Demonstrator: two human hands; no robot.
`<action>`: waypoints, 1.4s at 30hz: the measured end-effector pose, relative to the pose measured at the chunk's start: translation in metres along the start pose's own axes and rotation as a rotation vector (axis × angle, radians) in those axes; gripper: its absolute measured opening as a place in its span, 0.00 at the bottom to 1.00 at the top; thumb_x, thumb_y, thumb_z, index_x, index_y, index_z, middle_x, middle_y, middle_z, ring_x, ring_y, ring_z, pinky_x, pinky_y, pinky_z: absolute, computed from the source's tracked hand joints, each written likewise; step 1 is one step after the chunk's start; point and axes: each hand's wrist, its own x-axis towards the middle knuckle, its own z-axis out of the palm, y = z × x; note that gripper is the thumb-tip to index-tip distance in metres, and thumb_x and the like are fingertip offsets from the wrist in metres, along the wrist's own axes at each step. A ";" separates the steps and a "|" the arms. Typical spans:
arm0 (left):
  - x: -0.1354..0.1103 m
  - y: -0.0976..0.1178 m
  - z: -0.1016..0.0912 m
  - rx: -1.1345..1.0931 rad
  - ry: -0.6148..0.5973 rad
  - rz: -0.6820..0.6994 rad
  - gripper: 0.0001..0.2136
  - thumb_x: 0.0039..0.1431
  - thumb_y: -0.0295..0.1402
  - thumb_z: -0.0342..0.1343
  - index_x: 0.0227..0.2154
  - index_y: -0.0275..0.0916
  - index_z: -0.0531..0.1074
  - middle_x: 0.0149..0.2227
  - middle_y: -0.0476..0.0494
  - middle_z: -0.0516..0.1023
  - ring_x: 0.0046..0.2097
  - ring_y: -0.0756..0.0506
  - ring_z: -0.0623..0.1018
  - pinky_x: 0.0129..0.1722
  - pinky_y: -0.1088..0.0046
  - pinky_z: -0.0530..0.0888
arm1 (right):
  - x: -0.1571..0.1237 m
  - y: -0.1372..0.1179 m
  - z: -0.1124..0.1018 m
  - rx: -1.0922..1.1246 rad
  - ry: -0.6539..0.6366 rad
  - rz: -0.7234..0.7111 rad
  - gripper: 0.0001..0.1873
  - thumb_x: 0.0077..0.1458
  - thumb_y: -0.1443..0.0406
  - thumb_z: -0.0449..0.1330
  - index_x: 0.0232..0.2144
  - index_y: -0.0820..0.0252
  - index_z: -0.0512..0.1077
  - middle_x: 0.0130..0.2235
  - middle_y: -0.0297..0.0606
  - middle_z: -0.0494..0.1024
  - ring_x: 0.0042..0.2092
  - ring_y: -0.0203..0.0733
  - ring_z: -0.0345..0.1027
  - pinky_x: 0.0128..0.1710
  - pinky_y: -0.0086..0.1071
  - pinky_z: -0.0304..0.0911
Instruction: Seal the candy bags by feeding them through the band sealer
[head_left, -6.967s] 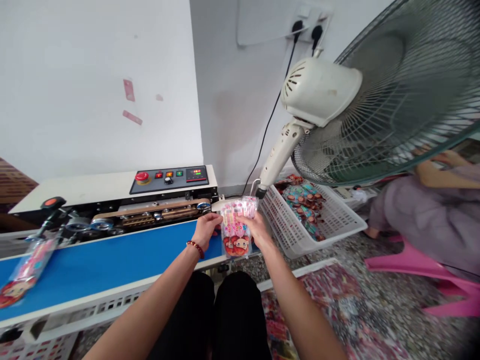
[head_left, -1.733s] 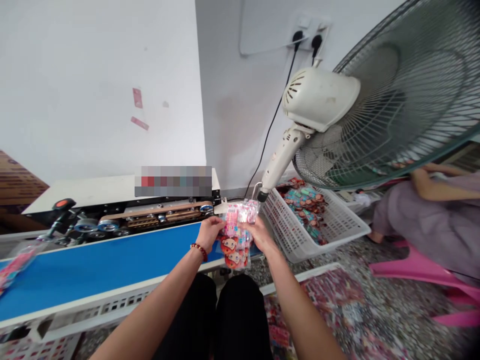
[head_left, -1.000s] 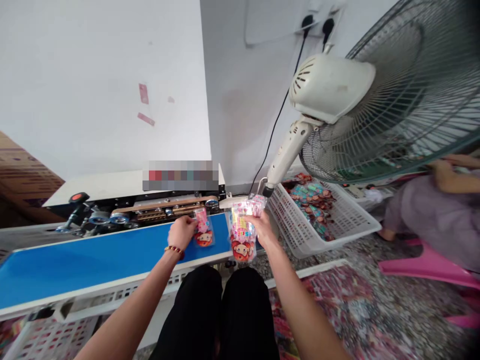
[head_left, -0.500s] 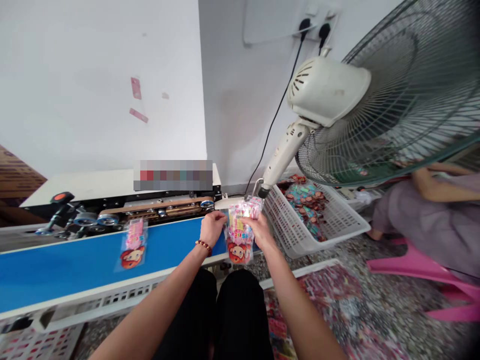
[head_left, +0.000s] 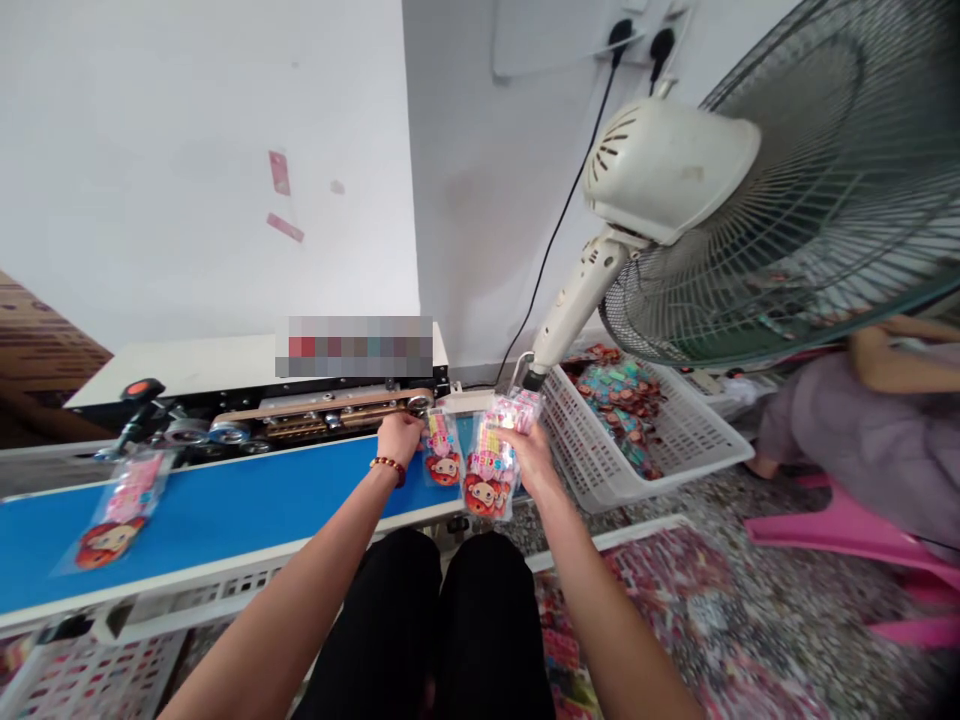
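My left hand (head_left: 399, 437) pinches the top of one clear packet (head_left: 441, 457) printed with a cartoon face, holding it over the right end of the blue conveyor belt (head_left: 225, 510), close to the sealer's intake. My right hand (head_left: 531, 456) grips a stack of the same packets (head_left: 489, 470) just right of the belt's end, above my knees. Another packet (head_left: 118, 510) lies flat on the belt far to the left. Behind the belt runs the sealing machine (head_left: 300, 415) with its rollers.
A white basket (head_left: 679, 440) with several packets stands to the right, under a large standing fan (head_left: 750, 190). More packets lie in a tray (head_left: 660, 600) on the floor. A seated person (head_left: 877, 420) is at far right by a pink stool (head_left: 855, 540). Another white basket (head_left: 90, 670) sits under the belt.
My left hand has drawn a new packet off the stack and holds it at the belt's right end. The earlier packet has ridden leftward along the belt.
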 end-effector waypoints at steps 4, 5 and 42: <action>-0.001 -0.025 -0.035 0.062 0.068 -0.004 0.07 0.57 0.31 0.56 0.27 0.38 0.77 0.20 0.44 0.75 0.28 0.42 0.79 0.34 0.70 0.72 | -0.005 -0.002 0.007 -0.013 -0.038 0.020 0.24 0.32 0.60 0.73 0.36 0.55 0.76 0.33 0.33 0.83 0.34 0.47 0.76 0.38 0.37 0.70; -0.004 -0.032 -0.043 0.071 0.103 -0.001 0.06 0.57 0.32 0.56 0.29 0.38 0.77 0.23 0.43 0.78 0.29 0.41 0.79 0.34 0.70 0.72 | -0.006 -0.003 0.009 -0.013 -0.048 0.018 0.23 0.32 0.59 0.73 0.35 0.55 0.76 0.33 0.33 0.83 0.35 0.47 0.76 0.38 0.37 0.70; -0.022 -0.049 -0.067 0.270 0.295 0.035 0.10 0.60 0.40 0.59 0.39 0.41 0.75 0.37 0.40 0.82 0.39 0.38 0.81 0.36 0.69 0.71 | -0.006 -0.005 0.015 0.037 -0.042 0.031 0.26 0.30 0.58 0.76 0.36 0.56 0.77 0.33 0.34 0.84 0.35 0.50 0.78 0.40 0.41 0.72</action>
